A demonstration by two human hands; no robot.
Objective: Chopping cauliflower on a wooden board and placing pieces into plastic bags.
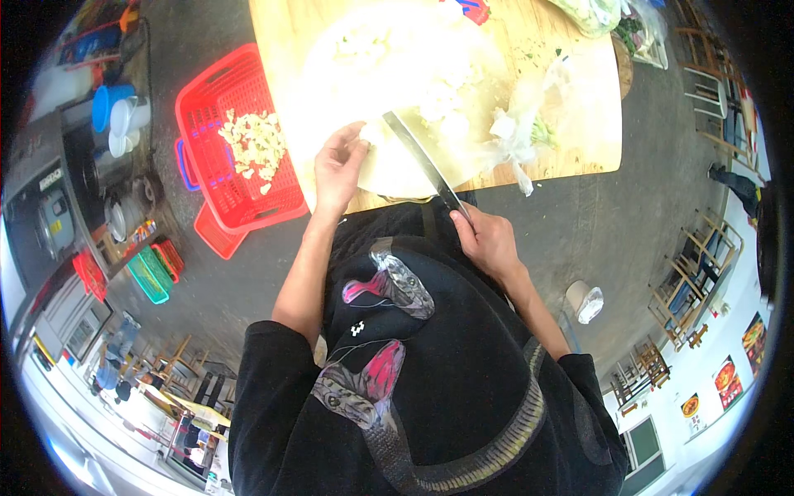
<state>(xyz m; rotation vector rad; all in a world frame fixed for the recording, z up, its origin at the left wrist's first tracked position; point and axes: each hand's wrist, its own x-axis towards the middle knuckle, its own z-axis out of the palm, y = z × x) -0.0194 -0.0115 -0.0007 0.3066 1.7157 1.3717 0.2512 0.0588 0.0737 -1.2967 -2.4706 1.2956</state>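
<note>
My right hand (490,240) grips the handle of a kitchen knife (422,160), its long blade slanting up and left over a round, pale cutting board (397,170). Left of the blade, my left hand (340,162) pinches a small whitish piece (368,134), probably a cauliflower floret, between thumb and fingers. More white pieces (450,93) lie on the board beyond the knife, washed out by glare. Beside the table on the left, a red plastic basket (208,146) holds many cut, pale florets (254,144).
The wooden table (589,136) also bears a crumpled clear plastic bag (521,139) and, at the far right, bagged greens (589,13). A lidded bucket (583,301) stands on the floor to the right. Stacked chairs (695,279) line the right wall.
</note>
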